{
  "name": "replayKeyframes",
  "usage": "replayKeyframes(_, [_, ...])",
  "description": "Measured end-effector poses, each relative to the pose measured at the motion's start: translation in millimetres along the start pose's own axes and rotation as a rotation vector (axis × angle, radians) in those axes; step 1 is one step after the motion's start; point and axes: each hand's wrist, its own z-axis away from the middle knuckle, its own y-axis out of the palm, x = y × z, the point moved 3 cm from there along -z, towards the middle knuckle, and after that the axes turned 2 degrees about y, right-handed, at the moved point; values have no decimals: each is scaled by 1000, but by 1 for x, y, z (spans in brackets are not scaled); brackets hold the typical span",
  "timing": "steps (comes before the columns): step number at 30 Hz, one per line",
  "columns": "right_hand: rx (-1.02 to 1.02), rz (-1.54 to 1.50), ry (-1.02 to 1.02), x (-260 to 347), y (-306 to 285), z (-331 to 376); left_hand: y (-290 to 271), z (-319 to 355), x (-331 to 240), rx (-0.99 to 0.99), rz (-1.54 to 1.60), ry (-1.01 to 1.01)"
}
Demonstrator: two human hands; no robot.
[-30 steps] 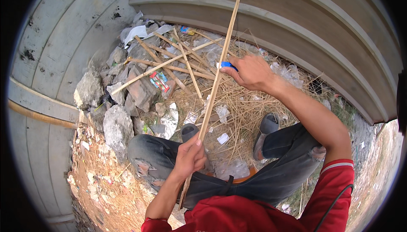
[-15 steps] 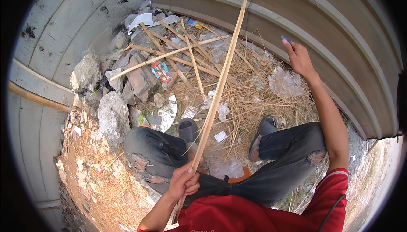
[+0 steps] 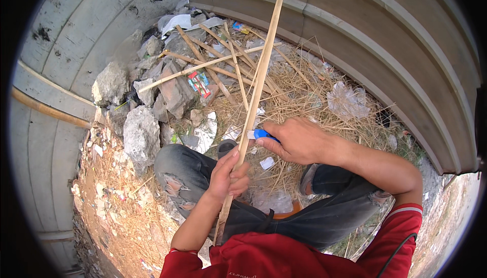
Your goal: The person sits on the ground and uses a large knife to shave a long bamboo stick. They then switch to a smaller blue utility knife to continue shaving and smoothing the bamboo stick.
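My left hand (image 3: 229, 176) closed around a long, pale split-bamboo strip (image 3: 258, 77) rising over my knees. My right hand (image 3: 299, 140) grips a blue-handled knife (image 3: 263, 135), its blade touching the strip just above my left hand. Beyond: grey stones (image 3: 141, 136), scattered straw (image 3: 299, 90).

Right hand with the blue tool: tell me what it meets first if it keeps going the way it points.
The right hand points toward the person's left, its blue tool already at the long bamboo strip. That strip comes first, and they look to be touching, though depth is unclear.
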Motion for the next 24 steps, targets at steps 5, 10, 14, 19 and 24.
replayKeyframes(5, [12,47,-13,-1,26,-5,-3,-5,7,-2,-1,-15])
replayKeyframes(10, [-354,15,134,-72,-27,-31,-1,13,19,4,-172,-46])
replayKeyframes(14, [-121,62,127,-37,4,-12,0,4,16,14,-147,-33])
replayKeyframes(19, [18,96,-52,-10,41,-11,-6,0,14,-55,-85,-9])
replayKeyframes(24, [-289,41,347,-90,-24,-40,-4,18,21,-16,-185,-89])
